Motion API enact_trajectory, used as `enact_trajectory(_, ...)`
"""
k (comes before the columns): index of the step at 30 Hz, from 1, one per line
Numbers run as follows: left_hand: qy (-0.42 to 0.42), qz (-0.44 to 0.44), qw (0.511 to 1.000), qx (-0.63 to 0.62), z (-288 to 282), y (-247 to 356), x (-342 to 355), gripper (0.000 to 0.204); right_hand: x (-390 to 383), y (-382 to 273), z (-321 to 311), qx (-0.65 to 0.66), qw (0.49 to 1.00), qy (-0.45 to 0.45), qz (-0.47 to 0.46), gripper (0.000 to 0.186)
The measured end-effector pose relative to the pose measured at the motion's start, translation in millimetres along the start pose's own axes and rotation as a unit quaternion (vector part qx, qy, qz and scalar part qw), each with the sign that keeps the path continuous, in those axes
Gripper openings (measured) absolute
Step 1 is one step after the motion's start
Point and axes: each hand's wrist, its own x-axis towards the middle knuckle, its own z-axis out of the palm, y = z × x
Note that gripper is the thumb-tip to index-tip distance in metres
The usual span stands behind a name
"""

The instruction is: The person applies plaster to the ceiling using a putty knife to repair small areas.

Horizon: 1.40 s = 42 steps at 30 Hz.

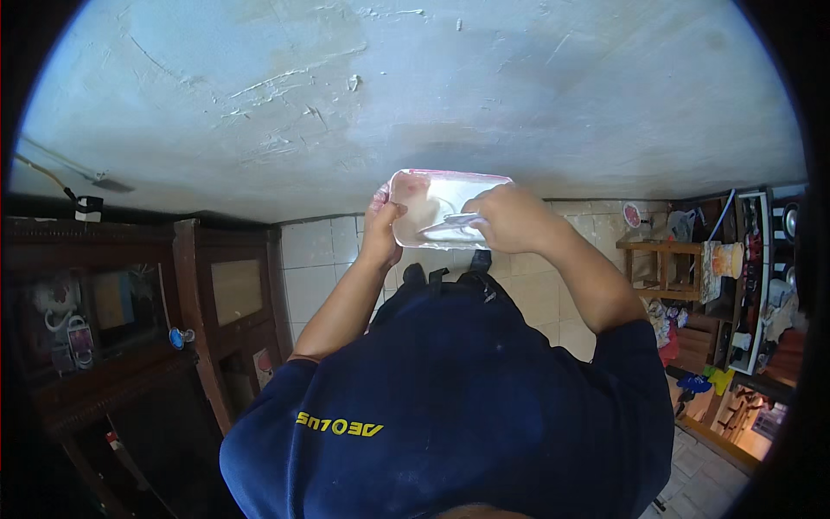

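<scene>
My left hand [380, 227] grips the left side of a shallow rectangular tub [458, 174], with the thumb over its rim. White paste [451, 195] coats the inside, and pinkish patches show at the far left corner. My right hand [512, 221] is closed on a scraper [461, 220] whose pale blade reaches into the tub; its handle is hidden by the fingers. Just beyond the tub rises a pale bluish wall [415, 104] with rough streaks and ridges of a white filler-like material.
Dark wooden cabinets [194, 294] with glass panes stand at the left. A cable and small black-and-white box [88, 208] hang on the wall there. To the right are a wooden stool-like frame [666, 246] and cluttered shelves [756, 285]. Below lies a tiled floor [307, 251].
</scene>
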Motion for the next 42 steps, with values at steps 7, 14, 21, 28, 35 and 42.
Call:
enact_trajectory(7, -0.014, 0.017, 1.0, -0.007, -10.5, -3.5, -0.6, 0.05, -7.1, -12.6, -26.1, 0.005, 0.999, 0.036, 0.003, 0.018)
enact_trajectory(14, -0.018, 0.033, 0.999, -0.005, -16.7, -4.1, -2.7, 0.058, -27.2, -32.5, -52.5, 0.019, 0.993, 0.12, 0.001, 0.015)
enact_trajectory(21, -0.009, 0.067, 0.997, 0.041, -36.7, -20.6, 1.9, 0.068, -19.4, -9.9, -66.0, 0.087, 0.987, 0.065, 0.115, 0.027)
enact_trajectory(28, 0.051, 0.131, 0.982, 0.127, -49.4, -37.7, 11.4, 0.072, -20.6, 49.3, -9.5, 0.166, 0.958, -0.015, 0.232, 0.027)
enact_trajectory(35, 0.115, 0.187, 0.942, 0.256, -44.4, -62.0, 24.6, 0.067, 2.8, 103.9, 85.7, 0.56, 0.747, -0.077, 0.351, 0.021)
enact_trajectory(42, 0.138, 0.174, 0.941, 0.257, -32.6, -82.5, 32.2, 0.069, 22.6, 101.4, 107.8, 0.664, 0.635, -0.093, 0.385, 0.011)
